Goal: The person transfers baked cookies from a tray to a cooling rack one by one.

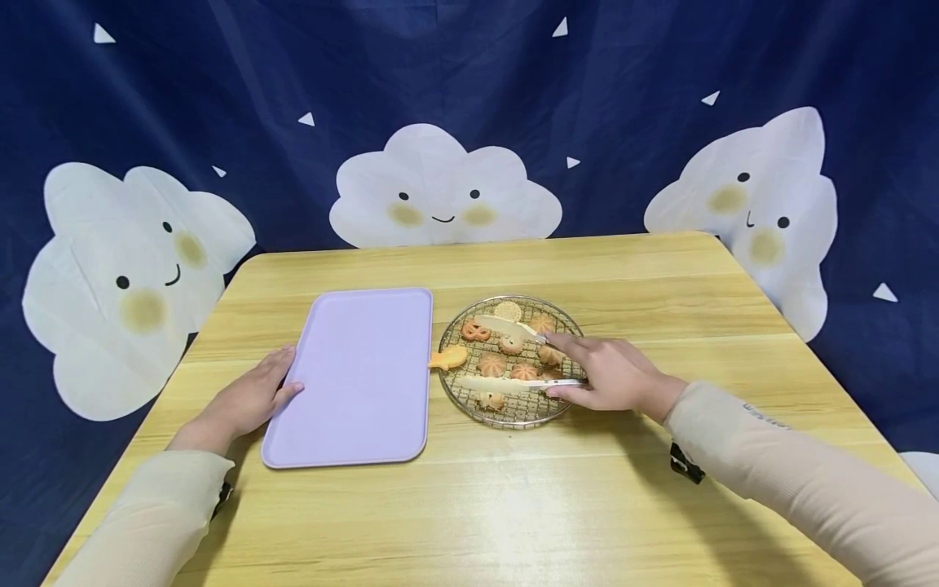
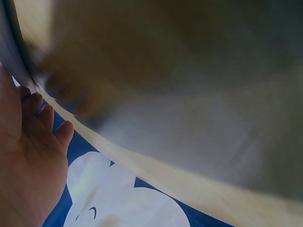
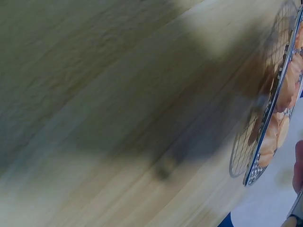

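My left hand holds the left edge of a pale purple tray, thumb over the rim and fingers along the outer side. My right hand grips tongs whose two cream-tipped arms are spread apart over a round wire rack. Several biscuits lie on that rack, among them flower-shaped ones, a pretzel-shaped one and a pale round one. A yellow-orange fish-shaped biscuit crosses the rack's left rim and reaches the tray's right edge.
Both tray and rack stand on a wood-grain table. In the right wrist view the rack shows edge-on, raised above the tabletop. Behind the table hangs a dark blue curtain with smiling white clouds.
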Demonstrator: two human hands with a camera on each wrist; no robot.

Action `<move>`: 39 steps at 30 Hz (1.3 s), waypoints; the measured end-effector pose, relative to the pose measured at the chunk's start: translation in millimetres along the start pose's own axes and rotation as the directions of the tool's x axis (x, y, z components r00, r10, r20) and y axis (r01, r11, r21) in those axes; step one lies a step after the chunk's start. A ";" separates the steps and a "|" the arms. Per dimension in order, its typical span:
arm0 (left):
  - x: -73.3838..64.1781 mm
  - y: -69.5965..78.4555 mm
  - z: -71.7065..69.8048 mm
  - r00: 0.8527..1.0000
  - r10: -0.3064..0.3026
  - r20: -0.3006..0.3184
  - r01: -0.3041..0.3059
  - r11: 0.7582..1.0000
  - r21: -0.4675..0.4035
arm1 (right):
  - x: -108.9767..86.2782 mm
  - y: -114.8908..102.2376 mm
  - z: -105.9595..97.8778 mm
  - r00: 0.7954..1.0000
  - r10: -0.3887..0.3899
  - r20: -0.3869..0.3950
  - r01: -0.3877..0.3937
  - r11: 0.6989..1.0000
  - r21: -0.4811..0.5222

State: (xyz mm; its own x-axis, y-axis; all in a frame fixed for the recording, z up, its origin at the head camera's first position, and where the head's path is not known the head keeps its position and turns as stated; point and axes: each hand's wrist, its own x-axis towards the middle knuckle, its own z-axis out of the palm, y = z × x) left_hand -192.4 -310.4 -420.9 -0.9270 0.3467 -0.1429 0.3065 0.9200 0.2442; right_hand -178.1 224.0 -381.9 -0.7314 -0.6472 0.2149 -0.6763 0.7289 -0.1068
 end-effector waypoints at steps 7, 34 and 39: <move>-0.4 1.3 0.0 1.000 -0.001 0.002 0.001 1.000 -0.003 | 7.6 -4.1 7.5 0.993 0.093 -0.075 -0.094 0.995 -0.012; 0.1 2.2 -1.0 1.000 -0.010 0.009 0.010 1.000 -0.004 | 12.4 14.1 8.2 0.797 0.603 -0.031 -0.598 0.795 0.108; -0.3 2.1 -1.4 1.000 -0.014 0.009 0.015 1.000 -0.006 | 5.8 23.2 6.0 0.757 0.653 -0.027 -0.646 0.753 0.124</move>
State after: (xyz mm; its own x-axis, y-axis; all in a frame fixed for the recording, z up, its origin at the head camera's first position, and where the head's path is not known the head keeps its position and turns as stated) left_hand -191.7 -308.8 -419.0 -0.9294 0.3350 -0.1550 0.2917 0.9240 0.2474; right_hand -198.5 235.8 -389.0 -0.9929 -0.0075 0.1189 -0.0478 0.9392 -0.3401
